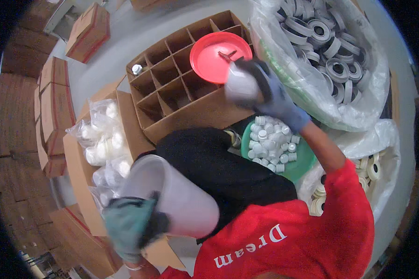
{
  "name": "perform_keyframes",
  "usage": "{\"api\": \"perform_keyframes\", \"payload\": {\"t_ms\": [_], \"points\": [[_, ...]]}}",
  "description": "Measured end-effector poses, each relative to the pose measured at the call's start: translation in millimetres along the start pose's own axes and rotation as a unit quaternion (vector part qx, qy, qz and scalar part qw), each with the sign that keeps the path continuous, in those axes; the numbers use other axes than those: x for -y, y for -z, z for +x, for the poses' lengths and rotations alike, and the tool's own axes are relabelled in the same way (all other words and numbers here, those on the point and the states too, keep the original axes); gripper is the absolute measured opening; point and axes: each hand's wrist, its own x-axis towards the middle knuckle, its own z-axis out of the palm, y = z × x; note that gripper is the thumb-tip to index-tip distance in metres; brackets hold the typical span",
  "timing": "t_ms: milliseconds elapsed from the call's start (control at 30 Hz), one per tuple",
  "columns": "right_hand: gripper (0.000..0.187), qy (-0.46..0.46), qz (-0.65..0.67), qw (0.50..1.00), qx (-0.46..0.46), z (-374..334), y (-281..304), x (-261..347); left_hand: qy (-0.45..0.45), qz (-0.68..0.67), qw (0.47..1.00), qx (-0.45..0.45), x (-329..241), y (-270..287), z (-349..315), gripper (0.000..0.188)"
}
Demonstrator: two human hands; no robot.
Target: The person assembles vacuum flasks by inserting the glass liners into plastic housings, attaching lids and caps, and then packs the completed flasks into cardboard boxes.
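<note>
Brown cardboard is showing first at far left: an open carton (81,186) is standing just beside the divided carton (195,111), my landmark, with clear bags (91,128) of white pieces bulging up inside it.

Left hand (130,223), in a green glove with dark fingers, is holding a translucent white tub (186,200) near its open end. Tub is lying tilted over dark trousers (200,158), on the person's side of the divided carton, mouth facing up and left. Judging by the thin-looking wall, it is probably handling light and fairly stiff, smooth enough to be slipping in a loose grip; rim or mid-wall is looking the best hold, with squeezing at the mouth perhaps flexing it.

Red tray (207,67) is resting over the divided carton's right-hand cells, small dark-red pieces (227,56) lying on it.

Right hand (277,97), blue-gloved, is closing around a white rounded piece (242,86) above the divided carton's near right edge. Blur is hiding its exact form; likely light, hard and slick, so gripping around its side is seeming sensible.

Green basin (302,169) of white caps (270,144) is sitting nearer the person than the divided carton's right end; farther right, a clear bag (293,95) is holding grey rings (337,69).
</note>
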Motion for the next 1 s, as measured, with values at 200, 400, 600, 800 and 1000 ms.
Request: {"api": "perform_keyframes", "payload": {"t_ms": [200,400,600,800,1000], "points": [[0.078,-0.188,-0.249,0.944,0.107,80.6,-104.1,-158.2,0.159,-0.256,0.945,0.124,-22.5,-34.9,32.5,0.047],[0.071,-0.024,-0.255,0.954,0.154,148.5,-177.4,-96.8,0.39,-0.367,0.823,-0.188,55.2,-60.8,25.0,0.046],[0.061,0.034,-0.168,0.954,0.247,226.6,-322.0,-74.9,0.385,-0.66,0.644,-0.038,97.7,-104.1,73.4,0.048],[0.056,0.005,-0.23,0.911,0.343,301.7,-431.3,-101.2,0.438,-0.647,0.601,-0.169,128.7,-122.3,90.9,0.041],[0.064,-0.035,-0.227,0.929,0.291,299.0,-475.0,-133.8,0.447,-0.643,0.583,-0.216,144.4,-128.7,90.7,0.035]]}}
